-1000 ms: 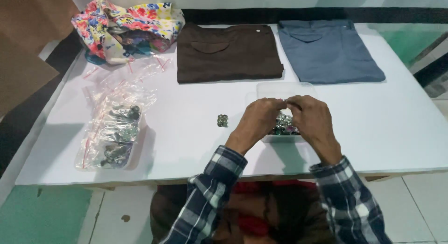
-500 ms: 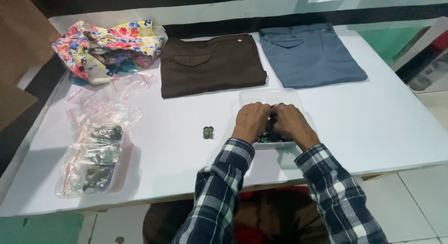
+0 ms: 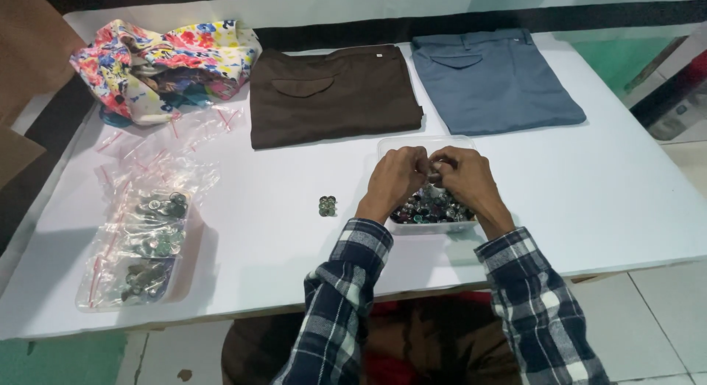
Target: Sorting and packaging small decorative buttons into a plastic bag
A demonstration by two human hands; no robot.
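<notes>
Fingers (image 3: 431,164) of both hands pinch one small button together over the clear tub (image 3: 412,226) of shiny buttons at the table's 5 o'clock. Two joined buttons (image 3: 327,205) sit done at the tub's 9 o'clock, and many wait inside. Clear bags with red strips (image 3: 143,238), some filled, lie far at 9 o'clock

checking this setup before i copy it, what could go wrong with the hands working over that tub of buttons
1. Both hands, left hand and right hand, meet over the clear tub. A dropped piece would likely vanish among the loose metal buttons.
2. The tub sits near the table edge; a forearm nudge might tip it.
3. A small pair of buttons lies loose on the table and could roll off or be missed.
</notes>
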